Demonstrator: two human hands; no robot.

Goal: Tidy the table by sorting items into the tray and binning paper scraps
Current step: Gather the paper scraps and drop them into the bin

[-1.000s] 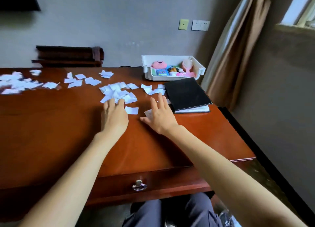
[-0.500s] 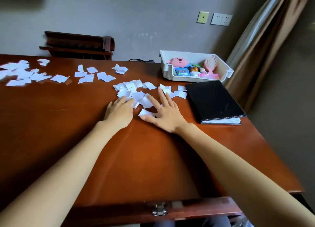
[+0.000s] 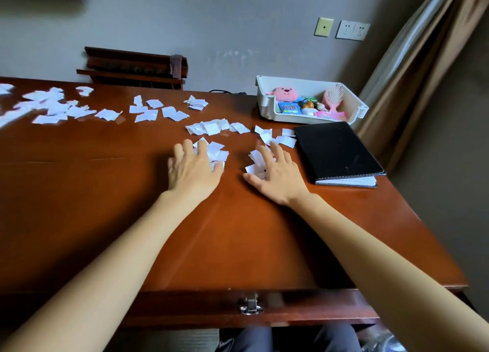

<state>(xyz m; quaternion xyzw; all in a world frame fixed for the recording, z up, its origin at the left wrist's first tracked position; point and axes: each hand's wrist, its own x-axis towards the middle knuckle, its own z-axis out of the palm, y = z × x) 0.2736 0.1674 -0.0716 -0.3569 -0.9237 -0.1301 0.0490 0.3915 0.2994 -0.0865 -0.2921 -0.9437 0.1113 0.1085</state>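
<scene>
The left hand [image 3: 194, 170] is lying palm down, fingers spread and almost straight, pressing on a small heap of paper scraps [image 3: 215, 150] and gripping nothing. The right hand [image 3: 275, 175], nearer the notebook [image 3: 336, 150], is resting the same way, fingers fanned over a second little heap and pinching none of it. A few loose pieces are lying just beside the notebook, and many more are trailing away from it in a row and then in a wide scatter across the table [image 3: 105, 193]. The tray [image 3: 264, 105] is sitting just behind the notebook, holding a pink toy [image 3: 285, 93], a hairbrush [image 3: 334, 96] and other small things. No bin is showing.

The likely trouble, as I judge it, is in the sweeping: flat hands on polished wood are apt to slide over thin paper, so pieces may be slipping out between the spread fingers. Raking towards the table edge may be sending some onto the floor, and those next to the notebook may be getting pushed under its cover
</scene>
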